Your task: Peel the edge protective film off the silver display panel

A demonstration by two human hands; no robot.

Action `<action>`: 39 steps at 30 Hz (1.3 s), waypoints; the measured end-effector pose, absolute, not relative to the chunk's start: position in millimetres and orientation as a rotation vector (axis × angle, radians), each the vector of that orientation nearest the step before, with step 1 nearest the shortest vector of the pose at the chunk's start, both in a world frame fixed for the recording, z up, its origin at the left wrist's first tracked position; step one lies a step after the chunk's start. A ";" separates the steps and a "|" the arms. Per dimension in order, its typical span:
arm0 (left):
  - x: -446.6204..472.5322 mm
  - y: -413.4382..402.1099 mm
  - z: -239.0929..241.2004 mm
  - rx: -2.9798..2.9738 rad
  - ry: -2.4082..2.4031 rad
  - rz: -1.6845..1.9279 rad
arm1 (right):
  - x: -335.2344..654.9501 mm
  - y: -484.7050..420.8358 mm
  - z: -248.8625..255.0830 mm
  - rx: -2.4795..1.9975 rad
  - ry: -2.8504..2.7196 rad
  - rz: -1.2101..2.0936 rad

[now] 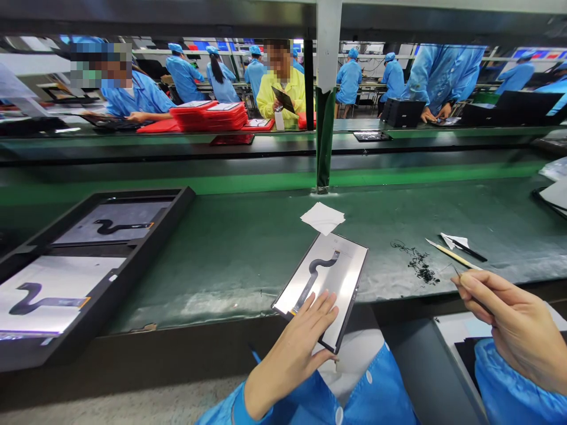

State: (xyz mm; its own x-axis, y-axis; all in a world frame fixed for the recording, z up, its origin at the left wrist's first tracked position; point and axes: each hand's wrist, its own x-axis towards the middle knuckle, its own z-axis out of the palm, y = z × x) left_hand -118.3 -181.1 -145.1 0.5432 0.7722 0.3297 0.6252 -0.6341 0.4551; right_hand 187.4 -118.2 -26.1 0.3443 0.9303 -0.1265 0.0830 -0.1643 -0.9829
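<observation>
A silver display panel (331,273) with a dark curved flex cable lies face down at the near edge of the green bench, overhanging it. My left hand (296,348) rests on its near end, fingers stretched flat and together. My right hand (509,324) hovers to the right, fingers pinched on thin dark tweezers (457,273) whose tip points toward the panel.
A black tray (175,215) at left holds two more panels. White wipes (322,217) lie beyond the panel. A cream stick (452,255), a black tool (469,251) and dark scraps (419,264) lie at right. Workers in blue coats and one in yellow stand beyond the conveyor (266,150).
</observation>
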 end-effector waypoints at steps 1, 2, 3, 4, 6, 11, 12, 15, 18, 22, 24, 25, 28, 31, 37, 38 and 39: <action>-118.4 -181.1 -145.0 2.495 1.161 0.737 | 186.8 -118.1 -24.8 -1.546 -0.932 0.998; -118.5 -181.0 -144.9 2.490 1.159 0.732 | 186.3 -118.1 -23.7 -1.550 -0.912 0.998; -118.6 -180.9 -144.9 2.484 1.157 0.728 | 186.1 -118.2 -22.7 -1.557 -0.894 0.997; -118.7 -180.9 -145.0 2.481 1.154 0.725 | 186.0 -118.4 -22.0 -1.560 -0.880 0.993; -119.0 -180.7 -145.4 2.476 1.155 0.717 | 186.5 -118.8 -20.9 -1.565 -0.869 0.985; -120.7 -180.8 -142.2 2.458 1.151 0.706 | 187.7 -119.1 -19.5 -1.550 -0.895 0.961; -120.8 -181.1 -139.6 2.452 1.144 0.703 | 187.3 -119.3 -19.4 -1.547 -0.906 0.958; -117.9 -182.5 -127.9 2.410 1.160 0.644 | 184.5 -121.0 -19.4 -1.539 -0.987 0.947; -110.8 -184.3 -116.8 2.361 1.188 0.558 | 180.9 -123.6 -20.0 -1.509 -1.119 0.931; -104.6 -184.8 -115.4 2.366 1.181 0.537 | 176.3 -125.0 -21.3 -1.448 -1.250 0.964; -105.1 -184.1 -119.2 2.376 1.164 0.558 | 172.9 -124.2 -21.9 -1.426 -1.296 0.979; -105.9 -183.7 -121.4 2.379 1.152 0.568 | 170.8 -123.4 -22.2 -1.414 -1.313 0.986; -108.0 -182.8 -126.8 2.387 1.120 0.586 | 163.4 -120.2 -23.4 -1.386 -1.346 1.016; -108.2 -182.9 -129.7 2.398 1.115 0.610 | 156.0 -116.2 -25.6 -1.373 -1.360 1.041; -107.7 -183.5 -130.4 2.419 1.135 0.599 | 146.7 -112.2 -31.6 -1.332 -1.378 1.104; -107.7 -183.5 -130.0 2.417 1.134 0.591 | 146.1 -112.0 -33.1 -1.333 -1.373 1.109; -107.8 -183.5 -129.5 2.415 1.130 0.587 | 145.7 -112.0 -34.7 -1.333 -1.368 1.112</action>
